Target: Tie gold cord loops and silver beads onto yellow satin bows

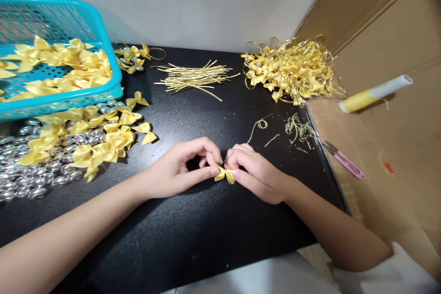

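A small yellow ribbon bow (225,174) is pinched between my two hands above the front half of the black table. My left hand (193,165) holds its left loop with thumb and fingers closed. The right loop sits between the thumb and curled fingers of my right hand (257,172). Behind the bow, my fingertips hide whatever else they may hold. A thin gold cord (257,129) with a coiled end runs out from behind my right hand across the table.
On the left, a blue basket (103,41) holds yellow bows; loose bows (117,140) and silver beads (25,179) lie before it. Gold twist ties (196,77) lie at the back, finished bow ties (289,69) heap back right. Cord scraps (298,129) and pink-handled snips (344,161) are right.
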`<state>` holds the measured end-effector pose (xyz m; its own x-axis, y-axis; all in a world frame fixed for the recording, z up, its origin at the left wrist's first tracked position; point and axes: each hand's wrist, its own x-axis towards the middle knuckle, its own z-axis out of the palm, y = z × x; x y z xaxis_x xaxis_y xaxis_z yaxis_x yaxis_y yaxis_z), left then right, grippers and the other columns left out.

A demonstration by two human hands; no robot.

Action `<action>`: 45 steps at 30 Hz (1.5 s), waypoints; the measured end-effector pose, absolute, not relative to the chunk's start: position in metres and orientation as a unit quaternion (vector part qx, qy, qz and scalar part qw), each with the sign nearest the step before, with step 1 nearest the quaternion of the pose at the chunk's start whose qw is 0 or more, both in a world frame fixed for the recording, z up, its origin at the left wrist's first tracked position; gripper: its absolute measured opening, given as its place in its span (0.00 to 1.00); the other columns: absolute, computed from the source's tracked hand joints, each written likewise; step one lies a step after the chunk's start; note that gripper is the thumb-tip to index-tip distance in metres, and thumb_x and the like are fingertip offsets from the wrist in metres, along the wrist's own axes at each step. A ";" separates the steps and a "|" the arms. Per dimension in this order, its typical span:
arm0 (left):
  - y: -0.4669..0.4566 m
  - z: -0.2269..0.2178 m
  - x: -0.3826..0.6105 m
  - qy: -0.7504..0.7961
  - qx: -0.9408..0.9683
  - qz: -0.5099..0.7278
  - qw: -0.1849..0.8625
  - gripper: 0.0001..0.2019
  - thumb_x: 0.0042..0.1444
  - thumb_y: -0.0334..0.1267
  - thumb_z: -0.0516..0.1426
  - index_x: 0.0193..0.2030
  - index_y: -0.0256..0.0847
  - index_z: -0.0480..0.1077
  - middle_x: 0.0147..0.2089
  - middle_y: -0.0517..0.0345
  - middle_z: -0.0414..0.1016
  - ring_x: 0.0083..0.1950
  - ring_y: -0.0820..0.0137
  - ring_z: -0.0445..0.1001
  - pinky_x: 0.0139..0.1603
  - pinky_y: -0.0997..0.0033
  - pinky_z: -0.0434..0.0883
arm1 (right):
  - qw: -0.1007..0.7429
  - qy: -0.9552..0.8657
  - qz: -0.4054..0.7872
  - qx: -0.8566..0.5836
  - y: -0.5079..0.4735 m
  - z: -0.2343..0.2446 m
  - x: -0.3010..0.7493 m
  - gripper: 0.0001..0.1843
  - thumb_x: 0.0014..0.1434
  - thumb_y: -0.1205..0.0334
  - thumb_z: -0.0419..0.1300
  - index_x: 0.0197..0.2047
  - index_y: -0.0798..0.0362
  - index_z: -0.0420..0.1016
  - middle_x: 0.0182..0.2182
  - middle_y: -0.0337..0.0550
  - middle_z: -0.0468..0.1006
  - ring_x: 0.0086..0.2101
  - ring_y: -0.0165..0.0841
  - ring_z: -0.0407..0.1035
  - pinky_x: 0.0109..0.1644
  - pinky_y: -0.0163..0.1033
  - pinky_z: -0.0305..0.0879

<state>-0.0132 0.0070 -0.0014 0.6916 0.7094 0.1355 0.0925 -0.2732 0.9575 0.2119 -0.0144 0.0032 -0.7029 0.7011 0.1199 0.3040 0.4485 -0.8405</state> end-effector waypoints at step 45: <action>0.011 -0.008 -0.008 0.500 0.793 0.322 0.135 0.01 0.57 0.35 0.57 0.36 0.42 0.70 0.48 0.51 0.75 0.51 0.58 0.70 0.53 0.54 0.62 | 0.111 -0.895 0.149 -0.405 -0.005 -0.004 0.209 0.07 0.65 0.59 0.58 0.37 0.51 0.75 0.43 0.44 0.77 0.47 0.39 0.60 0.52 0.50 0.47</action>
